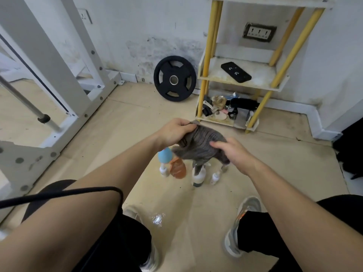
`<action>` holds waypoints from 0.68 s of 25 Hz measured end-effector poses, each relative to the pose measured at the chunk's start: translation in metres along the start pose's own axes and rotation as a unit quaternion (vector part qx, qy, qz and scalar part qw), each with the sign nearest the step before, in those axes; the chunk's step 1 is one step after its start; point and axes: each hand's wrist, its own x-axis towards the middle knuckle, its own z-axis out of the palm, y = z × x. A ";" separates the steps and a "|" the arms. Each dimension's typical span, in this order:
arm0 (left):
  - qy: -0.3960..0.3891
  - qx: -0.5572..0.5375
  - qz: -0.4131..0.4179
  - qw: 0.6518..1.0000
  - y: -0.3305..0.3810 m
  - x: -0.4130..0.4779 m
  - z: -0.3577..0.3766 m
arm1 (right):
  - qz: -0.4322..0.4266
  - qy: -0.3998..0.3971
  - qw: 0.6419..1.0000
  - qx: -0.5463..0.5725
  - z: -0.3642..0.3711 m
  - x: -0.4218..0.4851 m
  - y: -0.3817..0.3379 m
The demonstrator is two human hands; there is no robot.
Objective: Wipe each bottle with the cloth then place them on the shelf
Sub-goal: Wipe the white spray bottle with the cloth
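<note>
Both hands are up over the beige floor sheet [127, 118], with the grey striped cloth [202, 146] between them. Left hand [173, 130] pinches the cloth's top edge, fingers curled tight. Right hand [234, 154] grips its right side, fingers curled over the fabric. The cloth is bunched and hangs down; can't tell if anything is wrapped inside.

The bottles stand mid-floor, directly under the hands and well short of the shelf:
- blue-topped bottle with a white base [164, 158]
- orange translucent bottle [178, 168], just beside it on the right
- white bottle with a dark bottom [198, 176]
- small white bottle [215, 177]

The hanging cloth blocks the tops of the last two. Something more behind the cloth's right corner is too hidden to tell.

The yellow-post shelf with white boards [241, 84] stands against the far wall, right side. On its middle board a flat black slab [235, 72] lies toward the front right corner. A heap of small clutter [225, 107] crowds the bottom board.

A black weight plate [174, 79] leans on the wall just beside the shelf's left posts. A white steel rack frame [59, 65] runs along the floor's left edge, with a metal bar [25, 101] through it. A black cable [59, 193] crosses the left forearm. A grey sneaker [245, 222] sits at the floor's near edge.
</note>
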 end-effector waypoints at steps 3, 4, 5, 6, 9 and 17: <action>0.018 -0.042 -0.040 0.998 -0.017 0.020 0.018 | 0.047 -0.023 0.987 0.149 -0.004 0.010 0.023; 0.017 -0.065 -0.053 0.996 -0.025 0.028 0.024 | 0.069 -0.051 0.976 0.201 -0.008 0.011 0.032; 0.016 -0.082 -0.065 0.994 -0.033 0.034 0.029 | 0.090 -0.080 0.958 0.260 -0.012 0.011 0.040; 0.015 -0.091 -0.074 0.993 -0.043 0.041 0.034 | 0.112 -0.105 0.933 0.327 -0.016 0.011 0.050; 0.021 -0.097 -0.089 0.991 -0.064 0.049 0.050 | 0.112 -0.140 0.870 0.460 -0.016 0.008 0.075; 0.000 -0.237 -0.237 0.942 -0.101 0.047 0.108 | 0.120 -0.011 0.968 0.221 0.025 0.021 0.094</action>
